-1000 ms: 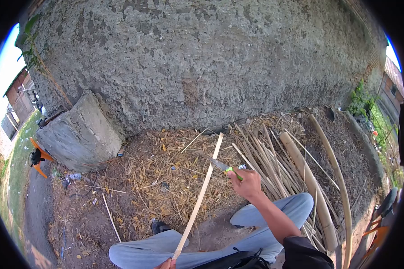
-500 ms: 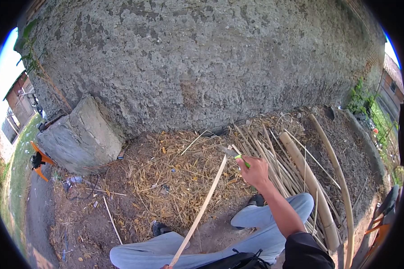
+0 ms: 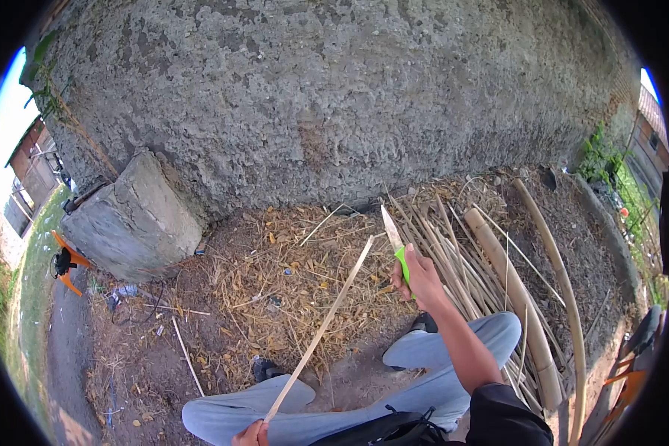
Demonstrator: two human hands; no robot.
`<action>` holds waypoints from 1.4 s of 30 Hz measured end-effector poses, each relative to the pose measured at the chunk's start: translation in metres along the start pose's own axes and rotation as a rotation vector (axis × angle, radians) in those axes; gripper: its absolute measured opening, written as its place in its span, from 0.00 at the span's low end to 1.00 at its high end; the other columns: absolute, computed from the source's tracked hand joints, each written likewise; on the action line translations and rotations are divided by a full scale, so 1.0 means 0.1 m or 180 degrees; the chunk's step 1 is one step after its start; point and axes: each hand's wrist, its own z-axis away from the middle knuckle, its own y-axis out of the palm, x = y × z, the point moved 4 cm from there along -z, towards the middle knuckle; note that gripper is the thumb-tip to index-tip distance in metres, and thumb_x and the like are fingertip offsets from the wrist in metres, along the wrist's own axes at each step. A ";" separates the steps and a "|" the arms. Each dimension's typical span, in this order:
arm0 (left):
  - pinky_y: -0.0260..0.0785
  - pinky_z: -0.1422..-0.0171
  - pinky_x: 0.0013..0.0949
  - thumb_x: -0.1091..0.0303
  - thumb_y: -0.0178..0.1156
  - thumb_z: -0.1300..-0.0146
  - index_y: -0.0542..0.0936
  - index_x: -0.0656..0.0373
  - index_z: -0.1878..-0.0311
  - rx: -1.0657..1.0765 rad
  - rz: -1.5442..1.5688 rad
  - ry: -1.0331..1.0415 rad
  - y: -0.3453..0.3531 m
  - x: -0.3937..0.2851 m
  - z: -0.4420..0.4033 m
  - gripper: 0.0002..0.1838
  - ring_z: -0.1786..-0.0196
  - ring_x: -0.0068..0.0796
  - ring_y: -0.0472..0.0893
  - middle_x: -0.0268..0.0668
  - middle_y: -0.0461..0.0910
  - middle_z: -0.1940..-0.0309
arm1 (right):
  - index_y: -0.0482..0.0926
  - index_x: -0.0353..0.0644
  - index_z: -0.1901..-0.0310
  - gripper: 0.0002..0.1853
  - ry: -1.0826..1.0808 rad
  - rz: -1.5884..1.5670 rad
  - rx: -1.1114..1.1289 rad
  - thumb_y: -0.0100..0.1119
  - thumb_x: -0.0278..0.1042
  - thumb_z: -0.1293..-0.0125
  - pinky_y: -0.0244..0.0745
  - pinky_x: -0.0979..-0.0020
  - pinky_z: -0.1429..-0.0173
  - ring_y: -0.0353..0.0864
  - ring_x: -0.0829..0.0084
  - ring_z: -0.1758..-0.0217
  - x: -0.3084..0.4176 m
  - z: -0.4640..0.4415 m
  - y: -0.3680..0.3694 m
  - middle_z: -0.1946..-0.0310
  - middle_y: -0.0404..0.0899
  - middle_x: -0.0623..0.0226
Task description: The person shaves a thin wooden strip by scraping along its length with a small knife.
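My right hand (image 3: 421, 280) is closed round the green handle of a knife (image 3: 394, 239). The blade points up and away from me, a little to the right of the far end of a bamboo strip (image 3: 321, 327). At the bottom edge, my left hand (image 3: 250, 433) grips the near end of that strip; part of this hand is cut off by the frame. The strip is long, pale and flat, and slants up and right between my knees. Blade and strip look apart.
Thin bamboo strips (image 3: 453, 264) lie piled at right, beside a thick bamboo pole (image 3: 516, 312) and a curved pole (image 3: 554, 260). A concrete block (image 3: 137, 223) stands at left against a rough wall (image 3: 334, 111). Dry leaves and shavings (image 3: 275, 297) cover the ground.
The knife has come off the strip's tip and turned upright, moving slightly right and down. My left hand has come further into view, and the strip has shifted slightly left.
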 end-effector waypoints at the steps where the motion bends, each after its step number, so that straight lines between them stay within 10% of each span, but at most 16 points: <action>1: 0.75 0.56 0.52 0.65 0.55 0.29 0.84 0.59 0.49 -0.0034 -0.0063 0.0045 -0.08 0.00 -0.02 0.14 0.60 0.60 0.83 0.55 0.83 0.64 | 0.78 0.39 0.68 0.26 -0.0256 0.0144 -0.0207 0.47 0.54 0.20 0.58 0.77 0.80 0.63 0.84 0.85 0.01 -0.02 -0.04 0.82 0.73 0.72; 6: 0.75 0.55 0.52 0.65 0.55 0.29 0.84 0.59 0.49 -0.0178 -0.0175 0.0238 -0.46 0.03 -0.07 0.13 0.59 0.59 0.83 0.53 0.84 0.62 | 0.82 0.38 0.42 0.27 -0.2580 0.2531 -0.0531 0.76 0.38 0.42 0.79 0.59 0.48 0.85 0.55 0.52 0.30 0.06 0.02 0.50 0.84 0.56; 27: 0.77 0.55 0.48 0.69 0.59 0.36 0.86 0.54 0.52 -0.0465 -0.0880 0.0833 -1.04 0.26 -0.25 0.12 0.60 0.52 0.84 0.46 0.85 0.60 | 0.87 0.48 0.60 0.08 -0.2385 0.3695 0.1540 0.70 0.35 0.41 0.80 0.61 0.59 0.85 0.64 0.62 -0.34 -0.02 -0.06 0.60 0.82 0.76; 33: 0.75 0.45 0.46 0.70 0.61 0.39 0.86 0.54 0.51 -0.0493 -0.1083 0.0820 -1.34 0.06 -0.41 0.13 0.53 0.48 0.85 0.47 0.86 0.57 | 0.86 0.45 0.58 0.09 -0.2250 0.3417 0.1409 0.70 0.34 0.41 0.82 0.60 0.54 0.86 0.61 0.57 -0.49 0.21 -0.20 0.58 0.85 0.68; 35: 0.64 0.57 0.36 0.70 0.63 0.39 0.83 0.62 0.69 -0.0998 -0.1388 0.1779 -1.42 -0.14 -0.49 0.06 0.76 0.32 0.72 0.34 0.76 0.81 | 0.86 0.42 0.59 0.09 -0.2161 0.3235 0.1436 0.70 0.30 0.43 0.82 0.60 0.54 0.86 0.59 0.58 -0.62 0.26 -0.25 0.58 0.86 0.65; 42: 0.60 0.47 0.43 0.70 0.66 0.51 0.80 0.56 0.75 -0.1468 -0.1412 0.1414 -1.69 -0.20 -0.60 0.04 0.68 0.41 0.74 0.36 0.78 0.80 | 0.84 0.37 0.60 0.07 -0.1890 0.2664 0.1293 0.68 0.30 0.38 0.81 0.61 0.58 0.86 0.56 0.63 -0.78 0.51 -0.25 0.64 0.86 0.57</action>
